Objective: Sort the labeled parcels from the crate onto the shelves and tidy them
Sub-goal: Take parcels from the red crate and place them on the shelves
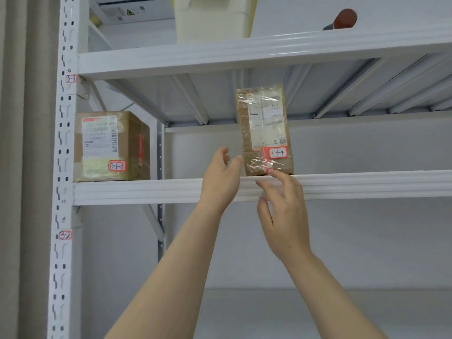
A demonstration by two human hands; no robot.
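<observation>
A tall brown parcel (265, 129) tagged 3-1-4 stands upright on the white shelf (146, 189), near its front edge. My left hand (221, 177) is raised just left of the parcel, fingers apart, its thumb close to the parcel's lower left corner. Fingers spread, my right hand (281, 204) hovers in front of the shelf edge, one fingertip at the parcel's bottom front. Neither hand grips it. A wider brown parcel (110, 146) tagged 3-1-1 sits at the left end of the same shelf.
The white perforated upright (63, 167) carries tags 3-1 and 3-2. On the shelf above stand a cream plastic container (215, 18) and a brown-red object (344, 19). A grey curtain (27, 167) hangs at far left. The crate is out of view.
</observation>
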